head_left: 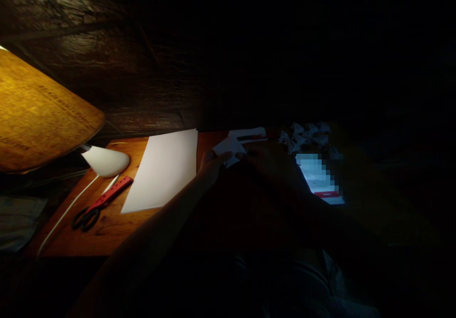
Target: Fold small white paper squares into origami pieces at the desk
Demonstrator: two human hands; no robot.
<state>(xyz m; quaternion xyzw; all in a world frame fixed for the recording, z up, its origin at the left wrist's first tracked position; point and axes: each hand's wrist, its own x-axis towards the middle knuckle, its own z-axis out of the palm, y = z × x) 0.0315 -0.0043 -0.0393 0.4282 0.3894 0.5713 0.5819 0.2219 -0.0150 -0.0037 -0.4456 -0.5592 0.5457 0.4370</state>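
Observation:
A small folded piece of white paper (230,148) is held up between my two hands over the wooden table. My left hand (213,162) pinches its left side, thumb on the near face. At its right edge my right hand (254,157) grips too, though deep shadow hides most of those fingers. Left of my left hand lies a stack of blank white sheets (167,166). Just behind the folded paper are white paper strips (254,132) with a dark and red item on them, too dim to name.
On the left stand a lamp with a yellow shade (42,114) and white base (107,161), its cord (67,213), and scissors with a red cover (110,195). Crumpled paper pieces (306,136) lie at the back right, near a lit screen (318,178). A dark wall (142,80) borders the table.

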